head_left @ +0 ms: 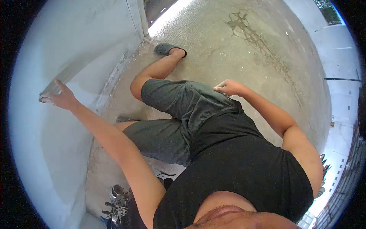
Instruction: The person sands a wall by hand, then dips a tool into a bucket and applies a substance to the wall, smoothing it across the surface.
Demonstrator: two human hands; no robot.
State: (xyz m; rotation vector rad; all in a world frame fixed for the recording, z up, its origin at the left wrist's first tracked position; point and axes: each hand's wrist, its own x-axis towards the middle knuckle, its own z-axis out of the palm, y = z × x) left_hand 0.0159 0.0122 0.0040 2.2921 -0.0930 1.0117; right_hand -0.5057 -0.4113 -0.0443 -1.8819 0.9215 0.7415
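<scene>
My left hand (59,96) is at the pale wall (53,49), its fingers curled round a small greyish block whose edge shows at the fingertips. A dark streak or shadow on the wall runs up and right from the hand. My right hand (228,88) rests by the hip of my grey shorts (164,97), its whitish fingertips bent together; whether anything lies between them is too small to tell.
The concrete floor (213,49) has a branching crack or stain. One clog (166,49) is on my foot near the wall's base. Metal tools and a cup-shaped part (117,189) stand at the lower left. A dark opening is at the top.
</scene>
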